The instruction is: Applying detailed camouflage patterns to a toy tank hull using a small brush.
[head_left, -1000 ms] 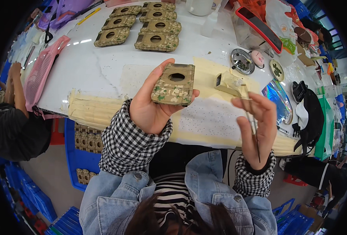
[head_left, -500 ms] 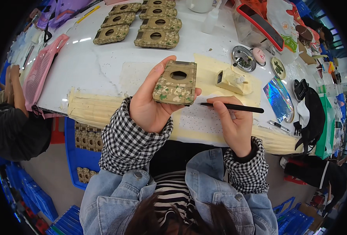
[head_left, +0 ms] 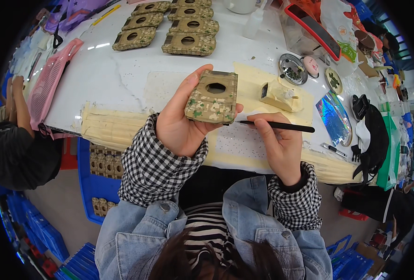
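Low at the left, a blue tray (head_left: 99, 189) sits below the table's (head_left: 99, 74) edge, holding 2 groups of camouflaged model hulls (head_left: 105, 161). Pale tape (head_left: 111, 126) covers the near edge of the table. Just above that edge, the person's 2 hands are both occupied. The left hand (head_left: 181, 123) grasps a camouflaged hull (head_left: 211, 105), thumb along its left side and fingers beneath; the piece is raised above the table, its oval opening facing up. The right hand (head_left: 281, 140) pinches a slim black tool (head_left: 286, 126) between thumb and fingers, with the tip pointing left, close to the hull's lower right corner; whether they touch, I cannot tell. Below the tool lies a white sheet (head_left: 239, 149) dotted with small dark specks. To the right are a pen (head_left: 334, 150) and a shiny iridescent pouch (head_left: 332, 119).

Farther in, a small cream block (head_left: 274, 97) stands on a yellowish sheet (head_left: 244, 84). Beyond it, a round metal dish (head_left: 292, 63) contains small dark bits, with a pink oval item (head_left: 311, 66) just beside it. At the far side are 7 more hulls in 2 columns, 3 and 4, then a squeeze bottle (head_left: 252, 25) and a red-cased phone (head_left: 313, 30).
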`<control>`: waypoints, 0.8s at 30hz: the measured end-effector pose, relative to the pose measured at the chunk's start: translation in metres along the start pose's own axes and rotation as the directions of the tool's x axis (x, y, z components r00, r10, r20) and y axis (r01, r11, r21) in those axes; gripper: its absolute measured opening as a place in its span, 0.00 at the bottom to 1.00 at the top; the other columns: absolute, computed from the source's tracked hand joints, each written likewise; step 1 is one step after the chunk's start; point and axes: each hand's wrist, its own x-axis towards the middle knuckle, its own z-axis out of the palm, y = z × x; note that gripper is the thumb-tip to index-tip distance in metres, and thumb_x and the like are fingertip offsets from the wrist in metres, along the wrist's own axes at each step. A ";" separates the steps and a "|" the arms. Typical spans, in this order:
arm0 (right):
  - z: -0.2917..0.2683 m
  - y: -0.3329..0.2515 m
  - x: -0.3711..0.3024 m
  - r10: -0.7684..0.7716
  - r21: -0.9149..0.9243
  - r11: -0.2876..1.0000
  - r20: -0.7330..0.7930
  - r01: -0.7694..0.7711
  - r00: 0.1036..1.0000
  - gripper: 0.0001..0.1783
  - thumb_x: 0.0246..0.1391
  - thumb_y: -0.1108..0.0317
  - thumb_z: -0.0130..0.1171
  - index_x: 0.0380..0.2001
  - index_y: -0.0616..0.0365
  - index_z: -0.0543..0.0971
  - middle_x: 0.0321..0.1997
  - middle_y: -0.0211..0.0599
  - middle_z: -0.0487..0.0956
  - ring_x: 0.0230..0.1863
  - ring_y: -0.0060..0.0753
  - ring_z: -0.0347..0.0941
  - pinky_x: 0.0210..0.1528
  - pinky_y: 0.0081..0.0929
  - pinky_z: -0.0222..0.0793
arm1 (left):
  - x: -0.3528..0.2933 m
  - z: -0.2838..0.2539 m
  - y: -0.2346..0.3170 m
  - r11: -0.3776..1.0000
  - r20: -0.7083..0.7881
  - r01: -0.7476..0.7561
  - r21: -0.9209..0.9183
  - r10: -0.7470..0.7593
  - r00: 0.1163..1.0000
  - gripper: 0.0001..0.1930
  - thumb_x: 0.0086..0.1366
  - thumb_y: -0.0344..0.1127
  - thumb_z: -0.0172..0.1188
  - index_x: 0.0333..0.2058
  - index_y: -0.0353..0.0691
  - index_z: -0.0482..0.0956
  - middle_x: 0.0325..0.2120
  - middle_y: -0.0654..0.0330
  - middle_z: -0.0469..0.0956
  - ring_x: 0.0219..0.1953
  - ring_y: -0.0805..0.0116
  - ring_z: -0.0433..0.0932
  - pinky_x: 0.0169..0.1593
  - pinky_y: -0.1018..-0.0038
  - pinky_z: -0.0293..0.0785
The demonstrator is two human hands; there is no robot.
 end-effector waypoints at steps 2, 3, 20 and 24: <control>0.000 -0.001 0.000 -0.007 -0.012 1.000 0.003 0.007 1.000 0.07 0.53 0.72 0.59 0.32 0.65 0.80 0.29 0.40 0.80 0.31 0.30 0.74 0.34 0.23 0.68 | 0.000 0.001 0.000 1.000 -0.002 -0.002 0.007 0.002 1.000 0.23 0.72 0.44 0.30 0.62 0.43 0.52 0.55 0.42 0.63 0.47 0.50 0.75 0.49 0.66 0.78; 0.000 -0.002 0.000 0.004 0.000 1.000 0.002 -0.004 1.000 0.07 0.53 0.72 0.59 0.32 0.65 0.80 0.29 0.40 0.80 0.31 0.30 0.74 0.34 0.23 0.68 | 0.000 0.001 0.000 1.000 -0.002 -0.002 0.011 0.002 1.000 0.23 0.72 0.44 0.30 0.62 0.43 0.52 0.55 0.42 0.63 0.47 0.50 0.75 0.49 0.66 0.78; -0.001 -0.003 0.000 0.036 0.016 0.999 0.007 -0.036 0.999 0.07 0.53 0.71 0.58 0.32 0.65 0.80 0.28 0.40 0.80 0.31 0.30 0.74 0.34 0.23 0.68 | 0.000 0.001 0.000 1.000 -0.017 0.003 0.025 -0.002 1.000 0.24 0.71 0.45 0.31 0.62 0.43 0.52 0.55 0.43 0.64 0.46 0.51 0.76 0.49 0.67 0.78; 0.000 -0.003 0.001 0.034 0.017 0.999 0.001 -0.034 0.999 0.07 0.53 0.72 0.58 0.32 0.65 0.80 0.28 0.40 0.80 0.31 0.30 0.75 0.35 0.23 0.69 | -0.001 0.001 0.000 1.000 -0.013 -0.001 0.023 0.002 1.000 0.24 0.71 0.45 0.31 0.62 0.44 0.52 0.55 0.42 0.63 0.46 0.50 0.76 0.49 0.67 0.78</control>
